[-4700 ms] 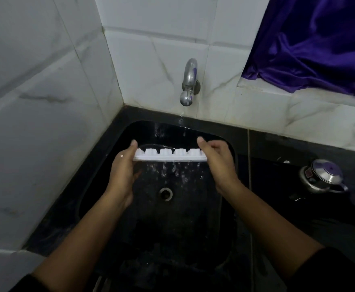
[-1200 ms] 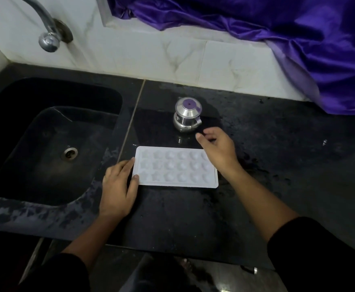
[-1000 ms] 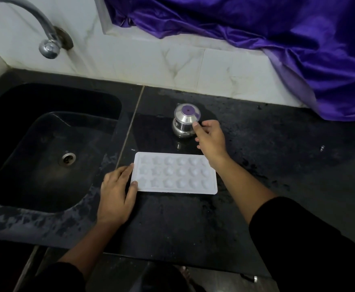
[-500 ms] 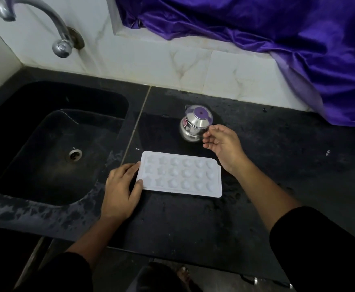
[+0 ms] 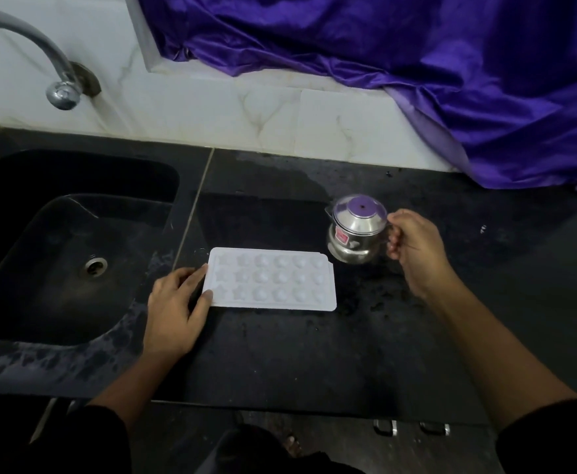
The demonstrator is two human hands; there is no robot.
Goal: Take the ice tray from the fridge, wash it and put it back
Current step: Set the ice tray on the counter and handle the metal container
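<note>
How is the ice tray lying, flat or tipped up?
Flat. The ice tray lies level on the black counter; the left hand touches its left end.

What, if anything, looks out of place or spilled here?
Nothing damaged. Wet splashes mottle the counter around the ice tray, and a purple cloth droops onto the counter's far right.

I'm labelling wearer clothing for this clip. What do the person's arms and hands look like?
The left hand and right hand are bare: no gloves, rings or watch visible. The left sleeve and right sleeve are black, leaving the forearms uncovered.
</note>
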